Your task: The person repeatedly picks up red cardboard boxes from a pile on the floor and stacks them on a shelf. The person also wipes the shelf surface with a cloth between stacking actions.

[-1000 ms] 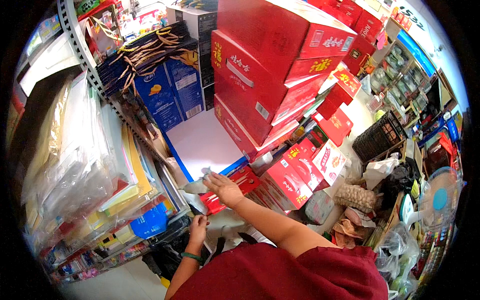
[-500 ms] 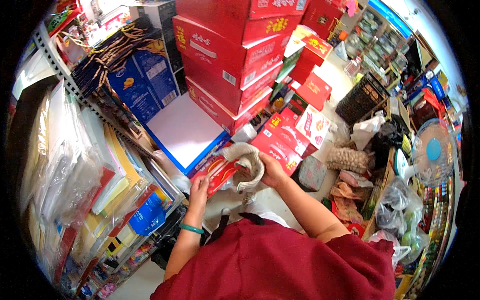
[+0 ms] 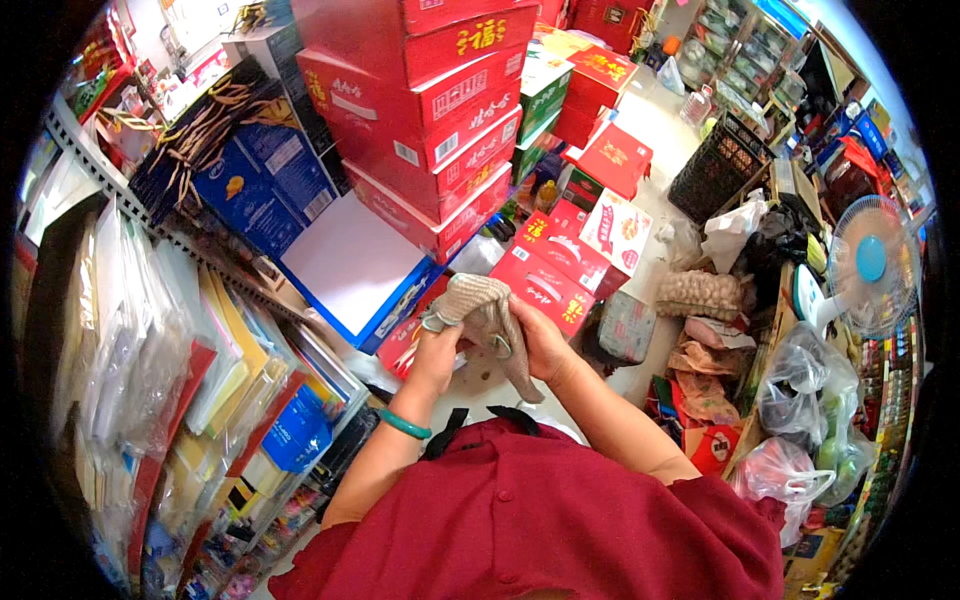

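A soft beige knitted piece point(image 3: 480, 300) is held in front of my body, bunched at the top and hanging in a narrow end between my hands. Whether it is a glove, a sock or something else I cannot tell. My left hand point(image 3: 437, 355), below a green bangle point(image 3: 404, 423), closes on its left side. On its right side my right hand point(image 3: 541, 340) grips the fabric, fingers partly hidden behind it. Behind my left hand, a red box point(image 3: 400, 345) with pale print lies low beside a blue-edged box with a white top point(image 3: 355, 260).
Tall stacked red cartons point(image 3: 430, 110) stand ahead, with more red boxes point(image 3: 545, 275) to their right. Plastic-wrapped paper goods point(image 3: 130, 380) fill the left shelf. On the right are a fan point(image 3: 870, 262), plastic bags point(image 3: 810, 390) and a black crate point(image 3: 720, 170).
The knitted piece has gone from a curled ring shape to a hanging, bunched shape. My left hand has moved right and up onto it. The view has shifted slightly.
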Demonstrator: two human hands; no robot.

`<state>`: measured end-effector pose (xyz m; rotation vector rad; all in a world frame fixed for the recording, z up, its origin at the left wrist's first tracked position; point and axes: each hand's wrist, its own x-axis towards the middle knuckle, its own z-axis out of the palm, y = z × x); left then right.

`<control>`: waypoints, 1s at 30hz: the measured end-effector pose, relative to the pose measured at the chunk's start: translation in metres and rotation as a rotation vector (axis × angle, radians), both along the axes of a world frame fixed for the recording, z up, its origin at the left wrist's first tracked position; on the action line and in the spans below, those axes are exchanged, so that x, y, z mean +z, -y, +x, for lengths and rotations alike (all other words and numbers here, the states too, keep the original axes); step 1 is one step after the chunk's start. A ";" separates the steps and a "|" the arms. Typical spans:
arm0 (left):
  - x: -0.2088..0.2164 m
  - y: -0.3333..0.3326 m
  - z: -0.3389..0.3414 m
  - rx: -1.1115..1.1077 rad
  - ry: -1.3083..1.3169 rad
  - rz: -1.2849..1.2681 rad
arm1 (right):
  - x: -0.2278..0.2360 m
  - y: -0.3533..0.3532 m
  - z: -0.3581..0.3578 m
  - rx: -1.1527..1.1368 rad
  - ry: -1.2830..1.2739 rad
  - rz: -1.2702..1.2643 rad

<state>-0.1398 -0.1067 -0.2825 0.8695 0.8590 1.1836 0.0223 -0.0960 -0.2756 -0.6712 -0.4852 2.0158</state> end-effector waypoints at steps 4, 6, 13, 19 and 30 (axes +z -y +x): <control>0.016 -0.008 0.014 0.037 0.127 -0.008 | 0.006 -0.008 0.025 -0.042 0.018 0.000; 0.021 -0.012 0.021 -0.006 0.159 -0.025 | 0.008 -0.010 0.036 -0.069 0.039 -0.014; 0.029 -0.018 0.052 0.046 -0.001 0.028 | 0.018 -0.011 0.052 -0.070 0.688 0.449; 0.045 -0.032 0.059 0.161 0.084 0.047 | -0.037 -0.029 0.101 -0.209 1.078 0.540; 0.069 -0.037 0.088 0.084 0.419 -0.107 | 0.023 -0.034 0.089 0.005 0.724 0.740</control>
